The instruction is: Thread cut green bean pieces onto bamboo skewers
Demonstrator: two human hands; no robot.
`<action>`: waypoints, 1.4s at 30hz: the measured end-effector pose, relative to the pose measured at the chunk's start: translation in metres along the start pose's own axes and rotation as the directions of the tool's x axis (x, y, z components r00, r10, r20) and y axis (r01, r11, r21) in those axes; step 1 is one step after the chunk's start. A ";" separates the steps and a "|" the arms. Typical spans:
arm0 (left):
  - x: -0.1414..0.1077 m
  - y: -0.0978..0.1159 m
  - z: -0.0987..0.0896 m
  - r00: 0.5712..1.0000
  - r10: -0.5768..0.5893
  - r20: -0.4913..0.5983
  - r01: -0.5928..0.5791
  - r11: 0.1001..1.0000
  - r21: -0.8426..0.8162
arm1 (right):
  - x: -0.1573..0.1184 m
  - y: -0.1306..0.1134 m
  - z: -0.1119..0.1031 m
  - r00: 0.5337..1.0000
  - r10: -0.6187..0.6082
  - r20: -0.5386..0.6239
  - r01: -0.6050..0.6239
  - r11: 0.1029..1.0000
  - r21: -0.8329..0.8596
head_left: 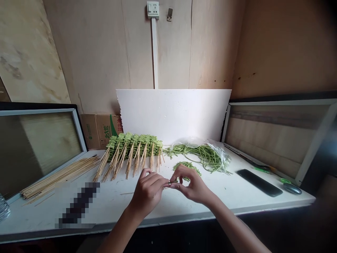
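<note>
Close pinching above a smooth white tabletop (226, 200)

The right hand (189, 181) is narrowly pinching a short green stalk piece (173, 182) against the left hand (150, 189), which is gripping a thin tan wooden stick (126, 193). Beyond, a small heap of cut green pieces (196, 170) is lying near long green stalks (205, 154) in clear plastic.

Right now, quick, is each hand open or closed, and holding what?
Left hand: closed, apparently on a skewer.
Right hand: fingertips pinched on a small green bean piece.
</note>
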State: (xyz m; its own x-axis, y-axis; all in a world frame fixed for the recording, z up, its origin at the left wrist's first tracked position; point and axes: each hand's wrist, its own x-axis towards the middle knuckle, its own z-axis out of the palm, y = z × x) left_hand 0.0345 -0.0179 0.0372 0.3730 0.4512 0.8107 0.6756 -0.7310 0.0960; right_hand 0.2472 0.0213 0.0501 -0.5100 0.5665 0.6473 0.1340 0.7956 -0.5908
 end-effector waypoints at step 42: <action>-0.011 -0.031 0.016 0.875 -0.392 0.285 0.427 0.901 -0.072 | -0.014 0.063 0.023 0.979 0.194 0.054 -0.175 0.951 -0.256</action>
State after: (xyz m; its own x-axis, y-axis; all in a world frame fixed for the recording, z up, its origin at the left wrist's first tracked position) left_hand 0.0196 0.0079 0.0158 0.2428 0.8270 0.5071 0.7225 -0.5030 0.4743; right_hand 0.2434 0.0587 -0.0066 -0.5195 0.6979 0.4931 0.4336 0.7125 -0.5516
